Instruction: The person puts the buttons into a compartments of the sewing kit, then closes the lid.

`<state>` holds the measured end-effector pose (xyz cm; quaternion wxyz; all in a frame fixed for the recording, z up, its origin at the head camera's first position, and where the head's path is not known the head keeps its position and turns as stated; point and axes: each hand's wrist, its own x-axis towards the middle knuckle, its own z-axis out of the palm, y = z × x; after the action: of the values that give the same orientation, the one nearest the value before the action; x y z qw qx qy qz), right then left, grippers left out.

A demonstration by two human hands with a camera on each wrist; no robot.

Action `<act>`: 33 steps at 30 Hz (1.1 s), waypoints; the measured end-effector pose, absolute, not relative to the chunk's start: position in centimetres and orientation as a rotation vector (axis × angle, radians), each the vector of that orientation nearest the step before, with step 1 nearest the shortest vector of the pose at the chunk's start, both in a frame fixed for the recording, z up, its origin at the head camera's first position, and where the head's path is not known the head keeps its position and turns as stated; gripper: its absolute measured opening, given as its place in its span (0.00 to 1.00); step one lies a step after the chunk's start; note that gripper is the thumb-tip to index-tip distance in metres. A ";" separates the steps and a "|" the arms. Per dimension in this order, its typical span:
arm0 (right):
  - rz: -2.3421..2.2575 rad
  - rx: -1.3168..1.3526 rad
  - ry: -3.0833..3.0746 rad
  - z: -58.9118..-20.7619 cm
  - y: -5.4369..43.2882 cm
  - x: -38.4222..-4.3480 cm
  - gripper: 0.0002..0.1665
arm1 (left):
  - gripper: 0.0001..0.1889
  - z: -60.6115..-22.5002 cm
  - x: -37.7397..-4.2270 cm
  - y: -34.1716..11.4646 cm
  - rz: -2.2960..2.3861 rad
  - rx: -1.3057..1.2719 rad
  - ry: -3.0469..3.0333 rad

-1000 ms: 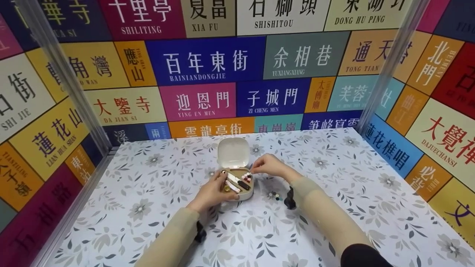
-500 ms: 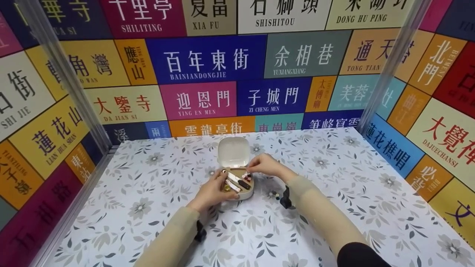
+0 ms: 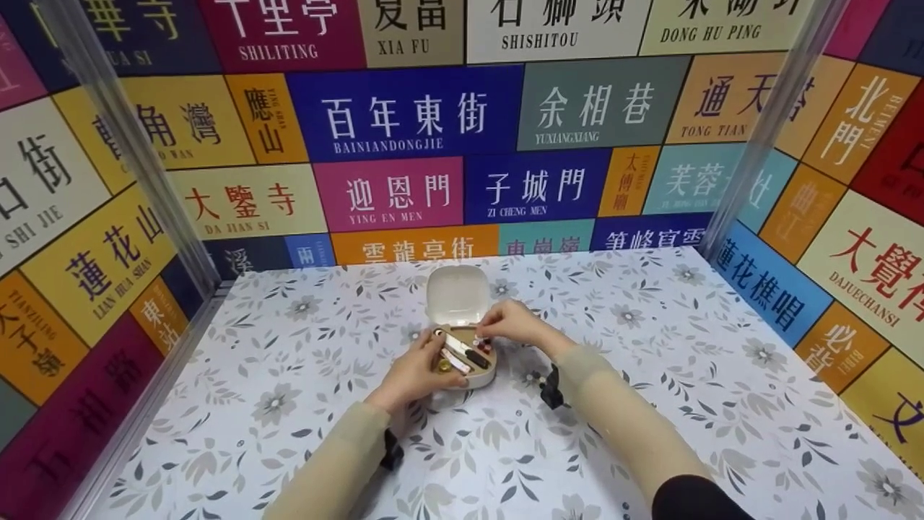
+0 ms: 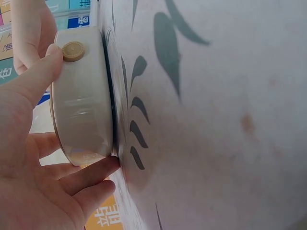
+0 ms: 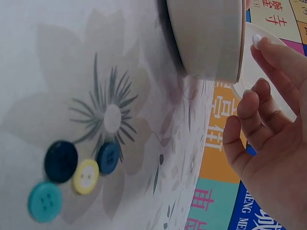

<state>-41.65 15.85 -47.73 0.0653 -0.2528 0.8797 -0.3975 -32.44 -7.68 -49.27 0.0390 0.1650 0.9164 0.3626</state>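
Observation:
A small cream sewing box (image 3: 479,378) stands on the table with its lid (image 3: 458,295) raised at the back. My left hand (image 3: 410,377) grips its left side; in the left wrist view the thumb lies by a round tan clasp (image 4: 73,51) and the fingers reach round the wall. Inside lie a white tool with a black end (image 3: 465,352) and small red and white pieces (image 3: 484,347). Over the back right of the box is my right hand (image 3: 521,326), thumb and forefinger close together. Whether anything is between their tips is too small to tell.
Several loose buttons, among them a teal button (image 5: 44,201) and a yellow button (image 5: 86,176), lie on the floral tablecloth (image 3: 317,462) right of the box. Sign-printed panels (image 3: 404,115) stand behind the table and at both sides.
My right hand has moved left from the box's right edge to above its back right compartment, lowering slightly. The left hand keeps its grip, and the box stays in place.

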 end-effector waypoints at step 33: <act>-1.220 -0.695 2.703 -48.7 14.0 -41.4 0.04 | 0.53 -49.4 -32.6 -7.7 1.116 0.551 2.825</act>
<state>-41.39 14.03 -48.67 0.0478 -0.2279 0.8864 -0.4001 -32.61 -7.71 -49.40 0.0273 0.1784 0.9148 0.3613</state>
